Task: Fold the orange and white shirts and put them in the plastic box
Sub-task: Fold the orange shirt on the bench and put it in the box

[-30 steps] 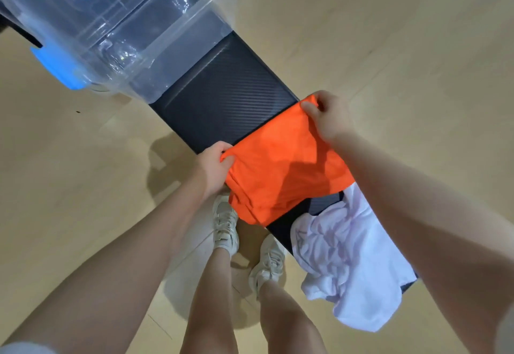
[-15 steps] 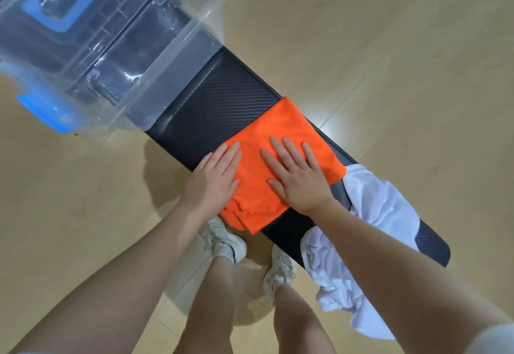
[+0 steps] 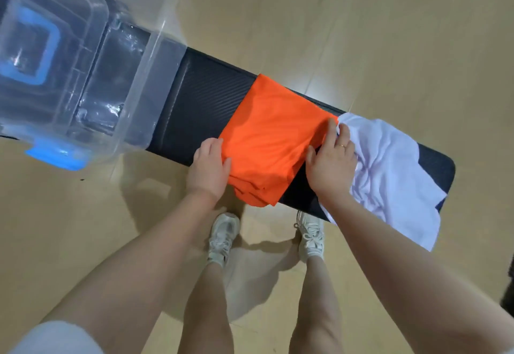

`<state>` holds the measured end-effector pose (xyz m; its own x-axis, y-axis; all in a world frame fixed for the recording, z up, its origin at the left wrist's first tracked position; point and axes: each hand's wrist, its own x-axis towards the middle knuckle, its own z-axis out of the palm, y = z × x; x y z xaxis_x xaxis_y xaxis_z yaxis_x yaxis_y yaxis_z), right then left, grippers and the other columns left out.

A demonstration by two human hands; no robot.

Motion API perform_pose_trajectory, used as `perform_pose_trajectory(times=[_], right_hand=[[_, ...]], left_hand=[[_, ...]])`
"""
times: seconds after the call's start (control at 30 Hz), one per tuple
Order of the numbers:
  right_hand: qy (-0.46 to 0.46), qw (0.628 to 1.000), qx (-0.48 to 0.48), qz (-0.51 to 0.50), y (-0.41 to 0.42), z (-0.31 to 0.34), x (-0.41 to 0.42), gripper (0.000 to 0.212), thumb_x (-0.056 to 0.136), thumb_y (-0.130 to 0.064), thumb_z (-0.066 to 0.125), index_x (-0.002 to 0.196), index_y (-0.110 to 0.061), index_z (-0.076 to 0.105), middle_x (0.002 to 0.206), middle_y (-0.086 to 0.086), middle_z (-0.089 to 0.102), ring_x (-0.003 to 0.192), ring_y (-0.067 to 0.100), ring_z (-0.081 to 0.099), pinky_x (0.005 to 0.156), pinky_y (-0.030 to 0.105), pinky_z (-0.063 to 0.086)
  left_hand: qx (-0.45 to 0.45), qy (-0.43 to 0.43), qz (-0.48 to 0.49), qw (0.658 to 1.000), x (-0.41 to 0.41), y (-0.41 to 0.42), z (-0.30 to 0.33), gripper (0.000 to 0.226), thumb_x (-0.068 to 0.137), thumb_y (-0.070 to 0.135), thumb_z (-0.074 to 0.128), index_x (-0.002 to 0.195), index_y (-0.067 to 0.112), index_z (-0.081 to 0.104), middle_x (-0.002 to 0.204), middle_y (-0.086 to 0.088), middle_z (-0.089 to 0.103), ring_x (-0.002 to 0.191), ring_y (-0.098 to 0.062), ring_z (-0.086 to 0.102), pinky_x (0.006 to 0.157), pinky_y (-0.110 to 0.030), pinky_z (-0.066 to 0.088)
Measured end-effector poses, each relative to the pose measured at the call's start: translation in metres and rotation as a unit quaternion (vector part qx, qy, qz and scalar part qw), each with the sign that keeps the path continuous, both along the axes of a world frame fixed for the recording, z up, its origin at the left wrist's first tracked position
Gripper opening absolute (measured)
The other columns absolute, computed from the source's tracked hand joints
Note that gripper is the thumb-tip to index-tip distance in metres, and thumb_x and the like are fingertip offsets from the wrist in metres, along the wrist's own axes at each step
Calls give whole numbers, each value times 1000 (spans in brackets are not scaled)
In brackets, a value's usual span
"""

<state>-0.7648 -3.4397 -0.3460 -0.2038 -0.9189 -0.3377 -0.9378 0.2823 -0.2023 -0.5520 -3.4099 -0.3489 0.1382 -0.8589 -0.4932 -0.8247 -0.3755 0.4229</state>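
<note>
The folded orange shirt [image 3: 271, 134] lies across the middle of a black bench [image 3: 203, 106], its near end drooping over the front edge. My left hand [image 3: 210, 168] holds the shirt's left edge, thumb on top of the cloth. My right hand [image 3: 331, 159] rests at the shirt's right edge, fingers under or against the fold; how firmly it grips is unclear. A crumpled white shirt [image 3: 389, 170] lies at the bench's right end, partly hanging off. The clear plastic box [image 3: 144, 81] with blue latches stands on the bench's left end, open.
The bench stands on a light wooden floor [image 3: 361, 19]. My legs and white sneakers [image 3: 222, 238] are just in front of the bench. The box lid with a blue handle [image 3: 41, 56] shows through the box. A dark object [image 3: 507, 292] is at the right edge.
My hands went from holding the shirt's far corners, to pressing flat on top of it, to its left and right edges. The view has swung so the bench runs more sideways.
</note>
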Motion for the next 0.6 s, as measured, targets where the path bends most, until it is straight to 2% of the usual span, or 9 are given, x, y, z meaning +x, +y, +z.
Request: perform_pose_trajectory(times=[0.1, 0.2, 0.27, 0.33, 0.43, 0.5, 0.57, 0.6], right_hand=[[-46, 983, 76, -164, 40, -1, 16, 49, 90, -27, 49, 134, -8, 39, 133, 18, 47, 123, 37, 40, 96, 43, 34], [-133, 949, 83, -275, 66, -9, 38, 35, 91, -31, 50, 116, -8, 53, 122, 18, 55, 118, 37, 44, 93, 41, 35], [-173, 924, 89, -328, 74, -12, 53, 34, 86, -40, 57, 104, -11, 60, 118, 14, 57, 117, 33, 45, 95, 41, 39], [-192, 909, 112, -353, 78, -14, 67, 36, 81, -43, 62, 100, -13, 63, 117, 13, 55, 114, 33, 47, 95, 43, 42], [-255, 871, 85, -410, 80, -15, 81, 18, 78, -34, 64, 77, -17, 56, 101, 16, 62, 100, 34, 56, 85, 43, 45], [-323, 826, 43, -461, 85, -6, 80, 23, 82, -22, 62, 70, -20, 43, 84, 8, 59, 85, 26, 56, 76, 37, 46], [-353, 802, 10, -481, 96, 6, 75, 27, 86, -17, 59, 69, -21, 39, 73, -1, 51, 76, 19, 50, 64, 29, 40], [-362, 795, 3, -487, 104, 11, 71, 27, 87, -17, 59, 70, -22, 39, 72, -3, 49, 74, 17, 49, 60, 25, 38]], left_hand=[[21, 29, 61, 998, 7, 0, 4, 44, 95, 23, 47, 135, 6, 39, 131, -15, 46, 117, -31, 47, 96, -41, 39], [36, 52, 94, 994, 11, 0, 1, 35, 95, 27, 47, 121, 4, 48, 109, -13, 59, 98, -29, 55, 80, -36, 45], [44, 80, 119, 989, 14, 2, -3, 25, 95, 26, 47, 104, 4, 53, 92, -7, 58, 83, -23, 51, 70, -31, 39], [55, 120, 119, 984, 19, 6, -9, 19, 95, 25, 47, 87, 8, 53, 78, 0, 53, 76, -20, 48, 66, -30, 35], [76, 194, 141, 968, 30, 14, -13, 24, 94, 24, 49, 72, 15, 48, 70, 1, 48, 71, -21, 48, 65, -32, 38], [95, 221, 163, 957, 34, 18, -9, 20, 93, 24, 51, 74, 16, 50, 73, -3, 52, 71, -22, 51, 64, -31, 42], [116, 248, 183, 944, 34, 25, 2, 10, 92, 23, 54, 91, 14, 52, 83, -3, 57, 72, -17, 58, 57, -21, 48], [121, 268, 192, 936, 34, 30, 8, 15, 91, 23, 57, 100, 14, 49, 88, -3, 58, 73, -15, 60, 55, -18, 49]])
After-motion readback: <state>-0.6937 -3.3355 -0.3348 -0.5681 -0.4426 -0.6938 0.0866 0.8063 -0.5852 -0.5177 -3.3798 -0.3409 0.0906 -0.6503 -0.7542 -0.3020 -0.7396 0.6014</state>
